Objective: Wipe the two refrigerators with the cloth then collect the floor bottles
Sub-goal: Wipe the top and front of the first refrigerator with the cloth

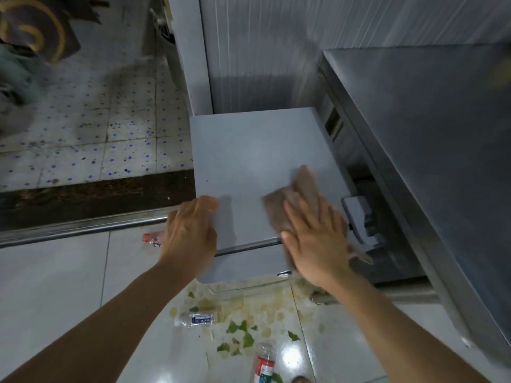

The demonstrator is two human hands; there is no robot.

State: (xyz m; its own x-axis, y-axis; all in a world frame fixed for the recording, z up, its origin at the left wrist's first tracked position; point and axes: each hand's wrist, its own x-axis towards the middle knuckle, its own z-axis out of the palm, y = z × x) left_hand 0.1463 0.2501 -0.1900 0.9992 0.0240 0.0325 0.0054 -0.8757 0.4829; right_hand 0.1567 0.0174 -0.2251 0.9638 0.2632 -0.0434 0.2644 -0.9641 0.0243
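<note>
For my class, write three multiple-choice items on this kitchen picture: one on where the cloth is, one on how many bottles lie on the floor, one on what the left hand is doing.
1. Where is the cloth?
A. On the floor
B. On top of the small fridge, under the right hand
C. Hung on the rail

2. How many bottles lie on the floor?
A. Three
B. One
C. Six

3. What is the left hand doing?
A. Holding a bottle
B. Hanging clear of everything
C. Resting on the fridge top's left front corner

Answers:
1 B: the brownish cloth lies flat on the grey top with the right hand pressed on it.
2 A: one bottle by the rail behind the left hand, one clear bottle among the scraps, one red-labelled bottle at the bottom edge.
3 C: its fingers lie on the corner, holding nothing.
</note>
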